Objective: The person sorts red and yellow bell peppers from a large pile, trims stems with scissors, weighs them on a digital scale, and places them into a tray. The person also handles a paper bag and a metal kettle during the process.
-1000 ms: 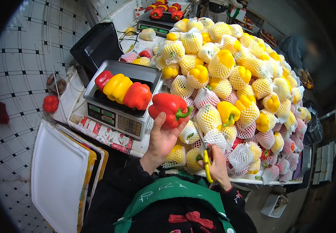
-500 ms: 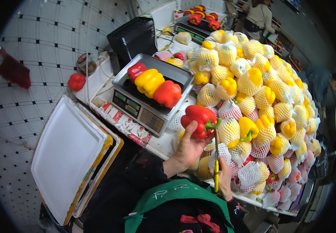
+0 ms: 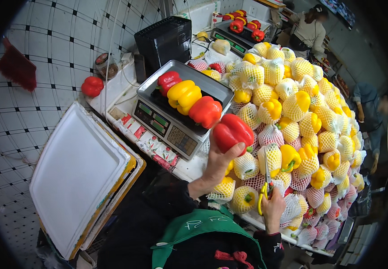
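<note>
My left hand [image 3: 217,167] is closed around a red bell pepper [image 3: 233,133], held up beside the near right corner of a digital scale [image 3: 182,142]. A short green stem stub shows at the pepper's lower right. On the scale's tray lie a red pepper [image 3: 168,82], a yellow pepper [image 3: 184,97] and another red pepper [image 3: 205,112] in a row. Scissors [image 3: 262,198] with yellow handles are gripped in my right hand [image 3: 273,208]. Their blades point away from me, apart from the held pepper, over the netted peppers.
A large heap of yellow and red peppers in foam nets [image 3: 296,106] covers the table's right side. Behind the scale stands a black box [image 3: 164,42]. White foam lids [image 3: 79,175] lean at the left. A second scale [image 3: 230,42] holds peppers; two people are farther back.
The scissors have moved right, away from the red pepper's stem. The pepper has turned and risen slightly; its long stem now shows only as a short stub. My view has shifted somewhat.
</note>
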`<state>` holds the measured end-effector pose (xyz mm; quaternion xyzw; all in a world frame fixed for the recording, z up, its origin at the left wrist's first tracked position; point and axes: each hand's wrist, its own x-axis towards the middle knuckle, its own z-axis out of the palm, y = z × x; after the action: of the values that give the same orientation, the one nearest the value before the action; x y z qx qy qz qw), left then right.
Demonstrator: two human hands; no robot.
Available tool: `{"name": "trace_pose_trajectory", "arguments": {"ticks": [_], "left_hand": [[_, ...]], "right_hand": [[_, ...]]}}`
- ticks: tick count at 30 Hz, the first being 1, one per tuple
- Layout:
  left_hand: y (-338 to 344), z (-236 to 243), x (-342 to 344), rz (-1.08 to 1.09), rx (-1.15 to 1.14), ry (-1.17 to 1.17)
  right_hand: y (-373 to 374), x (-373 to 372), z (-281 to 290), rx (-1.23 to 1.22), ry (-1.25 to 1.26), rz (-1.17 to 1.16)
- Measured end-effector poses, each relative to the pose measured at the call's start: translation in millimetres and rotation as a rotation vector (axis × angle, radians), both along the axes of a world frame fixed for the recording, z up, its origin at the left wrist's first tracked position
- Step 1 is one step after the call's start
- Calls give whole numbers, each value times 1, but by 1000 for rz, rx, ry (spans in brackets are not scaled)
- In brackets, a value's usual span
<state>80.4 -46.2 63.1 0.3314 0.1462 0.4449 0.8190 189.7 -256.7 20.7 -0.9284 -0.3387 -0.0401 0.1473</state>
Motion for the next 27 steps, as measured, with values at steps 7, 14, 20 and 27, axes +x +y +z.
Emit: {"name": "trace_pose_trajectory", "arguments": {"ticks": [7,14,20,27], "left_hand": [[92,15,-65,395,220,229],[117,1,-87,478,126,210],[119,-10,-93,580,246,336],[112,-6,-67,724,831,654]], "right_hand": [[-4,26,61,-356,43,330],[179,0,92,136,189,748],[280,-13,49,74,51,738],[238,22,111,151,136,766]]}}
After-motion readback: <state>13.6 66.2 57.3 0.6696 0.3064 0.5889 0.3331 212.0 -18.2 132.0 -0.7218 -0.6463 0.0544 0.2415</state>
